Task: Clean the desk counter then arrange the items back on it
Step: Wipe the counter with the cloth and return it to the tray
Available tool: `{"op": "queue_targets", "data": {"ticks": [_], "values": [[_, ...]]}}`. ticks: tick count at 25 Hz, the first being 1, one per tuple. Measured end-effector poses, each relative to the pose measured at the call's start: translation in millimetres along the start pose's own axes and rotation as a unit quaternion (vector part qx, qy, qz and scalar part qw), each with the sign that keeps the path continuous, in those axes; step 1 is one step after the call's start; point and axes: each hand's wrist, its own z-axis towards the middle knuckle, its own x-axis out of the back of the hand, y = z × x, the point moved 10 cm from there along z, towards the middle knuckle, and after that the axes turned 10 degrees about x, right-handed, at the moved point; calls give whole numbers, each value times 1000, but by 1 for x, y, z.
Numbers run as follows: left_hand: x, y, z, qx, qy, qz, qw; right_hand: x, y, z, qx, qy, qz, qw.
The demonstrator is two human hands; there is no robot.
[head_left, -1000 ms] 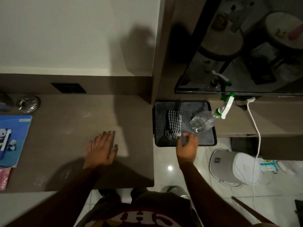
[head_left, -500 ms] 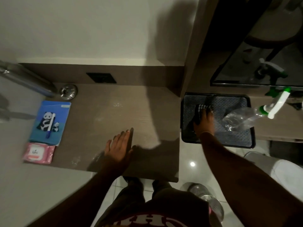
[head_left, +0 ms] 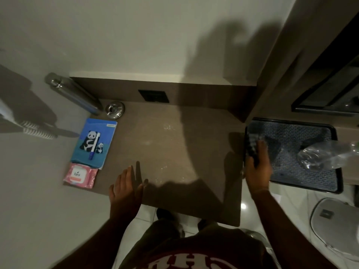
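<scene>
Left hand (head_left: 126, 186) lies flat with fingers spread on the worktop (head_left: 174, 152), near its front edge, with the panda notebook (head_left: 96, 141) and pink wipes pack (head_left: 80, 175) further left. Speckled dust lies between the hands. Right hand (head_left: 257, 168) is closed around the checkered cloth (head_left: 251, 144) over the black tray (head_left: 334, 183), so the dirty patch lies to its left and it is the nearer to wipe.

One notebook (head_left: 94, 143), one pen (head_left: 94, 146), one wipes pack (head_left: 80, 175), one tray (head_left: 334, 181), one cloth (head_left: 251, 145), one bottle (head_left: 326, 155).
</scene>
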Motion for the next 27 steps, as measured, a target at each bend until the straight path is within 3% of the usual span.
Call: {"op": "queue_targets", "data": {"ticks": [2, 5, 9, 12, 15, 18, 23, 27], "values": [[1, -17, 7, 2, 9, 16, 1000, -51, -18, -27, 87, -131, -114, 981], [3, -48, 18, -1, 32, 6, 999, -118, -23, -60, 170, -287, -299, 894], [0, -94, 65, -17, 53, -2, 998, -128, -19, -53, 167, -265, -398, 863], [-15, -121, 98, -78, 48, -12, 996, -133, -22, -65, 114, -225, -410, 877], [-38, -166, 135, -64, 24, -55, 996, -179, -39, -106, 59, -177, -404, 895], [-36, -199, 167, -35, 75, -105, 991, -278, -79, -165, 95, -189, -389, 897], [-34, -223, 181, -88, 113, -146, 979, -481, -179, -288, 223, -267, -310, 884], [-46, -229, 180, -92, 90, -132, 983, -507, -184, -303, 237, -281, -320, 873]]}}
